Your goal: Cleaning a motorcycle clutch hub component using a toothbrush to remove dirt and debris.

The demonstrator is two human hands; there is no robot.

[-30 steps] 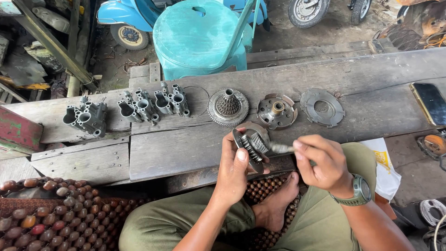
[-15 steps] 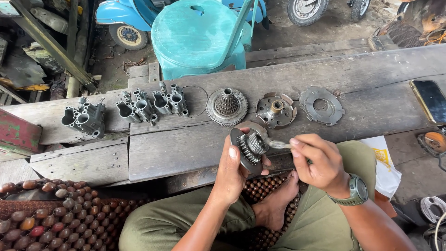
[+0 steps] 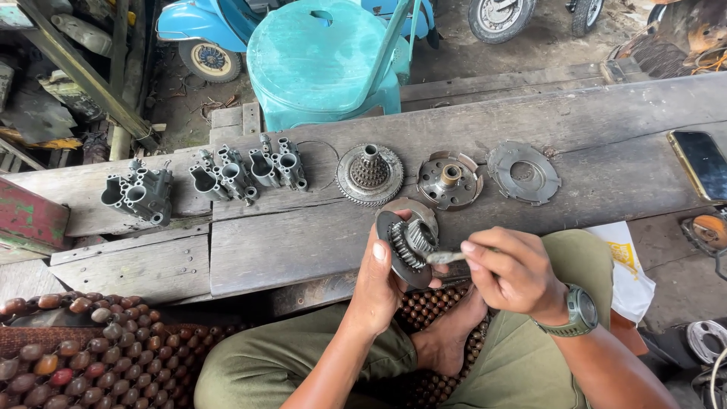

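Observation:
My left hand (image 3: 382,276) grips a round metal gear part (image 3: 405,244), tilted on edge above the front of the wooden bench (image 3: 288,242). My right hand (image 3: 511,273) pinches a small metal tool (image 3: 445,257) whose tip touches the toothed hub of that part. A watch sits on my right wrist. On the bench behind lie a toothed gear with a hub (image 3: 369,174), a round hub plate (image 3: 450,180) and a flat ring plate (image 3: 523,173).
Two grey cast metal bodies (image 3: 140,193) (image 3: 246,170) lie at the bench's left. A phone (image 3: 700,163) rests at its right end. A turquoise plastic stool (image 3: 322,57) and a blue scooter (image 3: 201,30) stand beyond. A beaded mat (image 3: 83,356) lies by my legs.
My left hand has turned the gear part more on edge and lowered it slightly. My right hand has shifted the tool's tip into the hub.

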